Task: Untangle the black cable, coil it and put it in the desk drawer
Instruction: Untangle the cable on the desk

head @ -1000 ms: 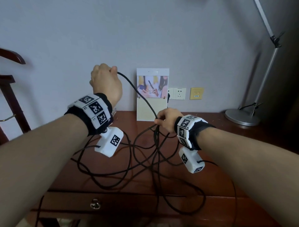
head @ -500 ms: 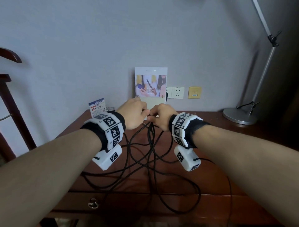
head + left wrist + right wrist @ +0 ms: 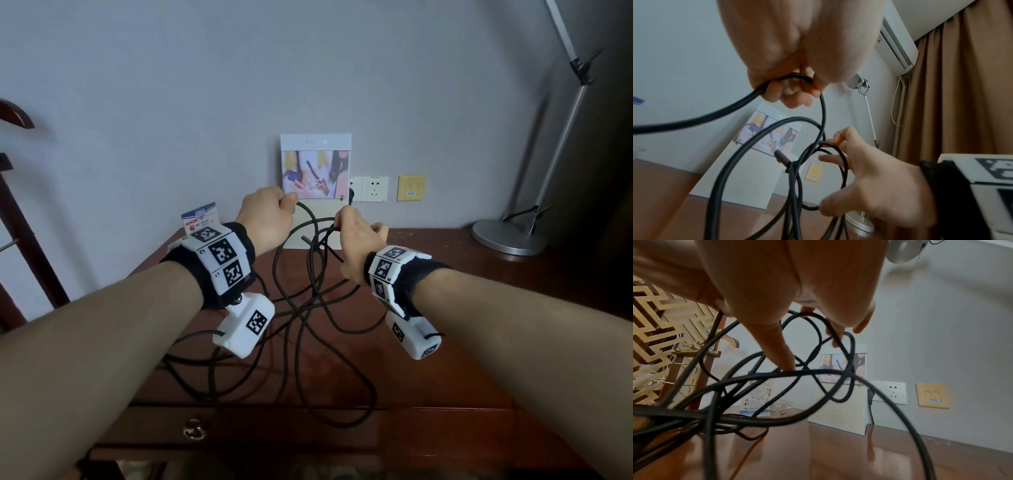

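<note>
Two hands up over the counter [image 3: 428, 342], near its back edge. Head view: left hand [image 3: 265, 222] fisted on the black cable [image 3: 301, 329], right hand [image 3: 359, 240] pinching a loop; tangled strands trail to the front edge above the closed drawer [image 3: 239, 430]. Left wrist view alone catches the cable's plug end [image 3: 782, 156], angled up-left. Right wrist view: right fingers [image 3: 835, 333] hooked through loops, and a small sign [image 3: 758, 395], writing unreadable.
</note>
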